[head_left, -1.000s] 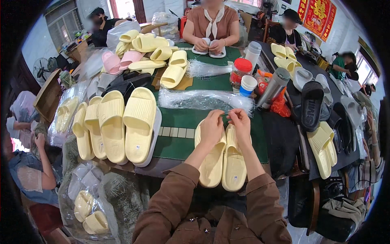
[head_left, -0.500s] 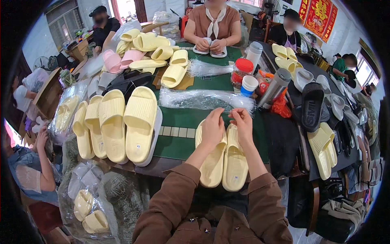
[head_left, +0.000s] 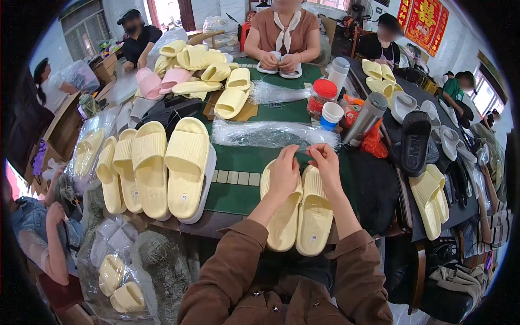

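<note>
My left hand [head_left: 285,173] and my right hand [head_left: 325,168] are close together above a pair of pale yellow slippers at the table's front edge. Both are pinched at the fingertips, and a thin clear strand, hard to see, spans the small gap between them. Of the pair, the left slipper [head_left: 282,227] is partly covered by my left hand and wrist; the right slipper [head_left: 314,225] lies beside it, toe end away from me. Just beyond my fingers lies a bundle of clear plastic strands [head_left: 260,133].
Several large yellow slippers [head_left: 187,157] stand in a row at left. Behind them are pink slippers [head_left: 149,82] and a yellow heap. At right are a red-lidded jar [head_left: 323,95], a paper cup [head_left: 331,115] and a steel flask [head_left: 368,116]. A co-worker [head_left: 284,32] sits opposite.
My hands stay nearly in place, with my right hand shifted very slightly. At far left a co-worker's raised arm has come down a little, and another person in white has come into view.
</note>
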The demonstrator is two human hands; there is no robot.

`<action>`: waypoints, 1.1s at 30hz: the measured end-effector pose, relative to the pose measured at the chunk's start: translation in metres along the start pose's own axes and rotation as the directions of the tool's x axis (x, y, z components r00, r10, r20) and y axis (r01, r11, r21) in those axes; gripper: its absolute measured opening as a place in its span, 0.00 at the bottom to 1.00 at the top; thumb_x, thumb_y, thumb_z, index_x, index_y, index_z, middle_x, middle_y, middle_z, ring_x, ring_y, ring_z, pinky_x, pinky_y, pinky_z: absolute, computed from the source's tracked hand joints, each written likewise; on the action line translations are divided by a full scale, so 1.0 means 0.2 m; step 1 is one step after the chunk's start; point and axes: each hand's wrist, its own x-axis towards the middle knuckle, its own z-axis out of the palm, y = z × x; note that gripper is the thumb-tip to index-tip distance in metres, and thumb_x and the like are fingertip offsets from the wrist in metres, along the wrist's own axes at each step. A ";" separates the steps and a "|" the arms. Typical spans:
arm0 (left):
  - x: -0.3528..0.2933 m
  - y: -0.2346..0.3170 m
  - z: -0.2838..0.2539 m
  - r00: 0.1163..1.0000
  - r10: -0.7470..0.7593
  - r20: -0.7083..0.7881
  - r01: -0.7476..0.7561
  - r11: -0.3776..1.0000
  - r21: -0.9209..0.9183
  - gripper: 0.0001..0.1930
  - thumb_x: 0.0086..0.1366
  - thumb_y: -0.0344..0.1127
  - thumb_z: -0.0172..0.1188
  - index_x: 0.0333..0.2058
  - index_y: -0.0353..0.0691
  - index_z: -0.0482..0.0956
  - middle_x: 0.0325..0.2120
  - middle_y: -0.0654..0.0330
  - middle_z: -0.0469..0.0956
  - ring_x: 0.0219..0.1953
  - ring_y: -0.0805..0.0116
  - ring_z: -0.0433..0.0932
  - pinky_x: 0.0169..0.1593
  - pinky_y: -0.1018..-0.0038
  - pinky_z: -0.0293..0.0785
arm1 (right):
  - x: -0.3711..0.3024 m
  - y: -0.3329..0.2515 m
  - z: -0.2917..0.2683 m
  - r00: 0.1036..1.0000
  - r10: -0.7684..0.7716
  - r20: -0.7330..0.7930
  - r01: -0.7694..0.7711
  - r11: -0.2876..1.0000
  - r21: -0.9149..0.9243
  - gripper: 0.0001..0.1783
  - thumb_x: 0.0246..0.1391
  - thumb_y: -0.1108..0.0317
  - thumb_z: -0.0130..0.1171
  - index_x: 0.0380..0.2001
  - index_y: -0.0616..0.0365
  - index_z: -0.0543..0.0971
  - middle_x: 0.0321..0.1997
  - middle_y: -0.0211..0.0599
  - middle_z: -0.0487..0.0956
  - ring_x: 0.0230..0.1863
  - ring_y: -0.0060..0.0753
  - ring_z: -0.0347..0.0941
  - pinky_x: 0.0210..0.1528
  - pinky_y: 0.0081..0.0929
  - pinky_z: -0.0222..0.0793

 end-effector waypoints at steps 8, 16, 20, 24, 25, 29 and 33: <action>0.00 -0.05 0.02 0.997 0.061 -0.046 -0.055 0.992 0.118 0.18 0.58 0.23 0.52 0.50 0.35 0.71 0.51 0.47 0.70 0.54 0.47 0.69 0.57 0.60 0.65 | -0.01 0.02 -0.02 0.997 0.044 -0.067 -0.025 0.964 0.265 0.05 0.63 0.65 0.51 0.37 0.53 0.71 0.45 0.33 0.78 0.49 0.26 0.73 0.46 0.22 0.69; 0.00 -0.06 0.03 0.998 0.037 -0.052 -0.024 0.971 0.238 0.20 0.57 0.26 0.55 0.50 0.38 0.71 0.52 0.53 0.68 0.58 0.53 0.65 0.64 0.42 0.47 | 0.00 0.03 -0.09 0.999 0.037 -0.029 -0.012 0.791 0.612 0.03 0.65 0.66 0.49 0.36 0.51 0.69 0.34 0.35 0.78 0.35 0.27 0.77 0.33 0.18 0.71; -0.02 -0.06 0.02 0.999 0.031 -0.038 -0.019 0.960 0.280 0.17 0.57 0.26 0.55 0.47 0.40 0.73 0.52 0.55 0.67 0.60 0.54 0.64 0.64 0.39 0.45 | -0.08 -0.03 -0.10 0.996 -0.016 -0.090 0.067 0.801 0.594 0.03 0.65 0.67 0.48 0.37 0.52 0.68 0.26 0.29 0.71 0.24 0.22 0.69 0.23 0.15 0.62; -0.02 -0.07 0.02 0.999 0.037 -0.027 -0.026 0.950 0.310 0.14 0.57 0.26 0.56 0.43 0.41 0.75 0.52 0.55 0.67 0.60 0.54 0.64 0.63 0.38 0.45 | -0.20 -0.11 -0.18 0.989 -0.074 -0.129 0.133 0.829 0.543 0.03 0.65 0.67 0.47 0.38 0.53 0.69 0.23 0.27 0.67 0.20 0.17 0.61 0.18 0.15 0.52; -0.01 -0.06 0.03 0.999 0.047 -0.025 -0.037 0.954 0.299 0.13 0.56 0.26 0.56 0.42 0.41 0.76 0.52 0.55 0.67 0.60 0.54 0.64 0.63 0.38 0.45 | -0.24 -0.13 -0.20 0.987 -0.088 -0.134 0.145 0.849 0.508 0.03 0.65 0.67 0.47 0.38 0.53 0.69 0.22 0.26 0.67 0.20 0.17 0.60 0.19 0.15 0.51; -0.01 -0.07 0.04 1.000 0.030 -0.003 -0.028 0.957 0.288 0.13 0.57 0.27 0.56 0.42 0.42 0.76 0.53 0.55 0.67 0.61 0.54 0.63 0.63 0.39 0.45 | -0.36 -0.17 -0.29 0.982 -0.120 -0.146 0.171 0.891 0.421 0.05 0.65 0.67 0.46 0.39 0.55 0.70 0.22 0.25 0.66 0.20 0.14 0.56 0.21 0.15 0.49; -0.01 -0.12 0.01 1.000 0.017 0.006 -0.018 0.954 0.299 0.11 0.59 0.28 0.54 0.41 0.43 0.77 0.54 0.57 0.68 0.61 0.54 0.64 0.64 0.41 0.44 | -0.46 -0.24 -0.37 0.984 -0.129 -0.120 0.162 0.929 0.334 0.05 0.66 0.67 0.45 0.40 0.54 0.70 0.23 0.23 0.67 0.21 0.14 0.57 0.21 0.14 0.50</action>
